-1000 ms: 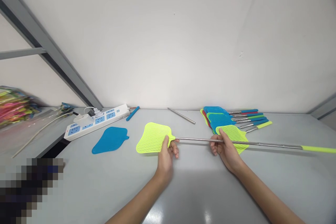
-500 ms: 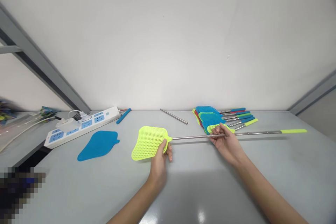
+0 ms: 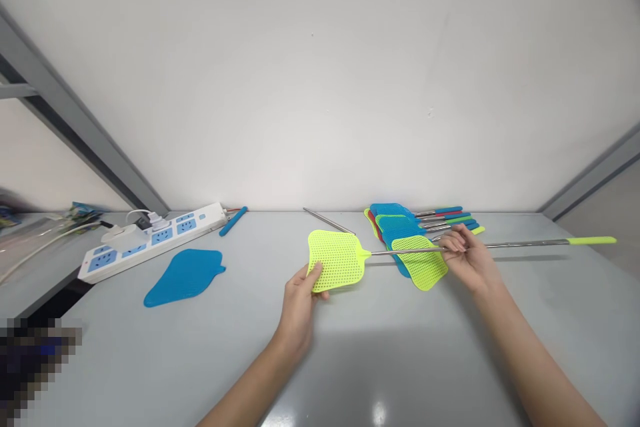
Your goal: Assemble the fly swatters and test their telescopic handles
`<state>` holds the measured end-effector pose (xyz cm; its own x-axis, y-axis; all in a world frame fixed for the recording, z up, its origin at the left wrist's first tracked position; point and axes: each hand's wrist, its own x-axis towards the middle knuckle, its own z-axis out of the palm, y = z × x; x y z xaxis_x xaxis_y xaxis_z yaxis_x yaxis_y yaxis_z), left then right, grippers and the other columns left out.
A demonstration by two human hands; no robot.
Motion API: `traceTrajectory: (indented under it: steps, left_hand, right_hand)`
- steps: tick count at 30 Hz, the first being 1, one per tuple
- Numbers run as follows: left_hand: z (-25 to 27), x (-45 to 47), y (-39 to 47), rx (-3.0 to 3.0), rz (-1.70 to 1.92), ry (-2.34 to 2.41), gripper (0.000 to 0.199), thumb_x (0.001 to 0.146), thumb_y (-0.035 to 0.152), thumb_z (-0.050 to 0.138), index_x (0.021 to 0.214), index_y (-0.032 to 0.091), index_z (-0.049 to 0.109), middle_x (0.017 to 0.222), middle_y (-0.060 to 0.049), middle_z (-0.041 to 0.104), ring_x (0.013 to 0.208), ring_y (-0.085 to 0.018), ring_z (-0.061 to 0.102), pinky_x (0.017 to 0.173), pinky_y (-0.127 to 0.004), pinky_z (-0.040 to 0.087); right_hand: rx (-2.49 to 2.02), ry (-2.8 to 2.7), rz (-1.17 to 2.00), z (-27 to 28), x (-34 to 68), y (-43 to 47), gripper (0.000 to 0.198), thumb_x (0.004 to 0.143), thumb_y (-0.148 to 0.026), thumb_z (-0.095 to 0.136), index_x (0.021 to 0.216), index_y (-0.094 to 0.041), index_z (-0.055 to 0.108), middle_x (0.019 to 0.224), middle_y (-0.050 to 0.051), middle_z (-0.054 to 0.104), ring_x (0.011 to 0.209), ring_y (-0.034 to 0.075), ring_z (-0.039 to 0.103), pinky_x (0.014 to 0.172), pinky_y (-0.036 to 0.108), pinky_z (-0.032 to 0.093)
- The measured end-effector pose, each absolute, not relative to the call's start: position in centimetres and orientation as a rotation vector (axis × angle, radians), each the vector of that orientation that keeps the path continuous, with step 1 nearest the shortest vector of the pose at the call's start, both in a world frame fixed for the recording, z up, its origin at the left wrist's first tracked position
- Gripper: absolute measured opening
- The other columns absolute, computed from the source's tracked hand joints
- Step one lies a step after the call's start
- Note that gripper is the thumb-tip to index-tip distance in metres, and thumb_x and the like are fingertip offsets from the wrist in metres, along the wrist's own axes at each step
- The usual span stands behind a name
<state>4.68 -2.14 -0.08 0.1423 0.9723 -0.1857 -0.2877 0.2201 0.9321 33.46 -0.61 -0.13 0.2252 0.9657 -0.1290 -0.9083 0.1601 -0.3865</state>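
Left fingers [image 3: 314, 277] pinch the yellow swatter's mesh [image 3: 340, 257]; right fingers [image 3: 453, 241] curl around its rod [image 3: 405, 251].

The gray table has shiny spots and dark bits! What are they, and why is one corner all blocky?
Head view: white glare spots near the bottom of the smooth gray tabletop, probably reflected lamps; head view: a faint, thin shadow below the straight silver metal rod of the yellow-green perforated plastic swatter; head view, lower left: a pixelated patch, perhaps blurred deliberately.
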Motion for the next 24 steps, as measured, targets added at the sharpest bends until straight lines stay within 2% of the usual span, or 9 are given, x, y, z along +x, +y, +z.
traceTrajectory:
  steps: [3, 8, 11, 15, 19, 24]
  left_hand:
    - [-0.1, 5.3, -3.1, 0.955, 1.062, 1.024, 0.028, 0.072, 0.035, 0.049, 0.091, 0.017, 0.059, 0.083, -0.003, 0.059, 0.053, -0.008, 0.042, 0.048, -0.020, 0.035]
    - [0.0, 6.2, -4.4, 0.940, 0.927, 1.043, 0.027, 0.070, 0.028, 0.049, 0.093, 0.016, 0.057, 0.083, -0.005, 0.059, 0.060, -0.011, 0.048, 0.044, -0.019, 0.035]
    - [0.2, 6.1, -4.8, 0.866, 0.843, 0.987, 0.027, 0.071, 0.024, 0.048, 0.096, 0.016, 0.054, 0.086, -0.005, 0.058, 0.062, -0.012, 0.049, 0.047, -0.022, 0.040]
    - [0.2, 5.6, -4.8, 0.589, 0.681, 0.935, 0.026, 0.068, 0.028, 0.054, 0.091, 0.014, 0.055, 0.089, -0.008, 0.057, 0.068, -0.014, 0.051, 0.054, -0.024, 0.044]
    - [0.2, 5.5, -5.1, 0.442, 0.488, 0.824, 0.033, 0.065, 0.028, 0.059, 0.094, 0.013, 0.055, 0.091, -0.010, 0.058, 0.065, -0.014, 0.054, 0.056, -0.027, 0.045]
    - [1.0, 5.1, -4.5, 0.443, 0.596, 0.907, 0.034, 0.064, 0.030, 0.060, 0.095, 0.016, 0.056, 0.095, -0.012, 0.060, 0.075, -0.019, 0.058, 0.061, -0.029, 0.046]
  right_hand:
    - [-0.404, -0.094, 1.306, -0.5, 35.2, -0.8, 0.017, 0.079, -0.008, 0.032, 0.065, -0.017, 0.036, 0.048, -0.007, 0.021, 0.038, 0.004, 0.029, 0.036, 0.016, 0.031]
    - [-0.419, -0.082, 1.257, -1.0, 37.7, -1.5, 0.020, 0.074, -0.007, 0.032, 0.059, -0.019, 0.028, 0.048, -0.006, 0.023, 0.039, 0.007, 0.026, 0.036, 0.020, 0.029]
    - [-0.375, -0.124, 1.334, -1.3, 38.0, -1.6, 0.025, 0.073, -0.007, 0.033, 0.055, -0.020, 0.021, 0.046, -0.006, 0.020, 0.038, 0.008, 0.022, 0.035, 0.021, 0.025]
    - [-0.359, -0.147, 1.420, -1.7, 37.1, -1.4, 0.030, 0.074, -0.007, 0.034, 0.054, -0.020, 0.016, 0.044, -0.007, 0.017, 0.037, 0.008, 0.019, 0.034, 0.022, 0.024]
    - [-0.371, -0.158, 1.441, -1.7, 36.3, -1.3, 0.034, 0.075, -0.008, 0.037, 0.054, -0.020, 0.014, 0.043, -0.007, 0.017, 0.035, 0.008, 0.019, 0.033, 0.021, 0.023]
    - [-0.391, -0.165, 1.427, -1.1, 34.8, -1.4, 0.034, 0.075, -0.009, 0.038, 0.053, -0.020, 0.015, 0.043, -0.007, 0.019, 0.035, 0.007, 0.022, 0.034, 0.020, 0.026]
